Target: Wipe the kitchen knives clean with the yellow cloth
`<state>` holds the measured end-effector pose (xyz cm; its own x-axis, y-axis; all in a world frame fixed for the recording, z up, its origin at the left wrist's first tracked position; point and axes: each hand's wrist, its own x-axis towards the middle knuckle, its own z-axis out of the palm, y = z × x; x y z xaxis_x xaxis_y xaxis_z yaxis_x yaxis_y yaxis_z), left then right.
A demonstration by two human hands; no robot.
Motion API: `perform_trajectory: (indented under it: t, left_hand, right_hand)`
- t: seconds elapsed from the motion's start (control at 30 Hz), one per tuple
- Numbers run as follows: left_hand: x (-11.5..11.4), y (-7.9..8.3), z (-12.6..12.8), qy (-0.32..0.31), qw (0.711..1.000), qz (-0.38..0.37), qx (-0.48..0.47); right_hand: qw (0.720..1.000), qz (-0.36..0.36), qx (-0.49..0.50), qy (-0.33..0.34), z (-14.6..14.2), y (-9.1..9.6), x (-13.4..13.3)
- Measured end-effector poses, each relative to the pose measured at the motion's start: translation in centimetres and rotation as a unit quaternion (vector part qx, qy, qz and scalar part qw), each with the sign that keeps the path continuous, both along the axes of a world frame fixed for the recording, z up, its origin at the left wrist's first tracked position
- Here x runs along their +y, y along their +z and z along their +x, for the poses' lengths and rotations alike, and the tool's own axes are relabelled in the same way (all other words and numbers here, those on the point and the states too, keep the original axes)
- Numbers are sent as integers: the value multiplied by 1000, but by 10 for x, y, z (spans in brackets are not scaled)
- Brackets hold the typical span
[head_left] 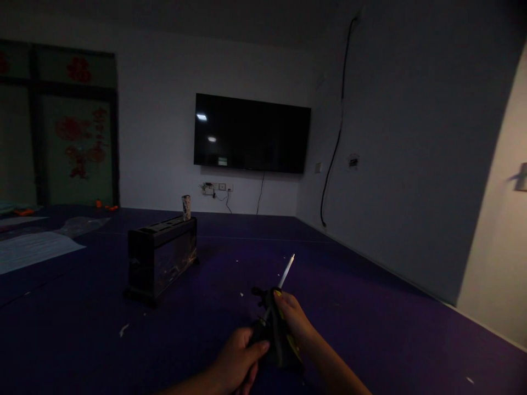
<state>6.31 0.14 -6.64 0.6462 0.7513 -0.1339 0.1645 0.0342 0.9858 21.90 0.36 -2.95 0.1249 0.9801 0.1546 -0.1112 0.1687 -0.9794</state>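
In my head view, the left hand (239, 356) grips a dark tool (280, 345) at six o'clock — seemingly to brace it — while the right hand (295, 317) clasps its upper end, probably steadying the white stick (287, 271) pointing toward one o'clock.

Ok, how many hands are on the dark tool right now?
2. The left hand is closed on the left side of the dark tool; the right hand grips it higher up, near the white rod. No other hand shows.
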Motion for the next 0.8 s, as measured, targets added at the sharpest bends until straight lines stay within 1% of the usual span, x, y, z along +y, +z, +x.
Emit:
perform_trajectory:
  t: [0.1, 0.27, 0.47, 0.63, 0.8]
  left_hand:
    - [2, -2, -1, -11, 1000, 8, -1]
    - [2, -4, -1, -12, 1000, 22, 7]
    - [-1, -1, -3, -16, 999, 25, 30]
    - [-3, 3, -4, -24, 999, 35, 29]
    - [-4, 2, -3, -26, 999, 40, 21]
  right_hand:
    - [1000, 13, 4, -25, 5, 0, 2]
    - [997, 26, 17, -65, 13, -2, 5]
    - [992, 39, 36, -113, 23, -5, 10]
    - [986, 43, 55, -152, 32, -1, 12]
    - [981, 38, 67, -179, 37, 1, 10]
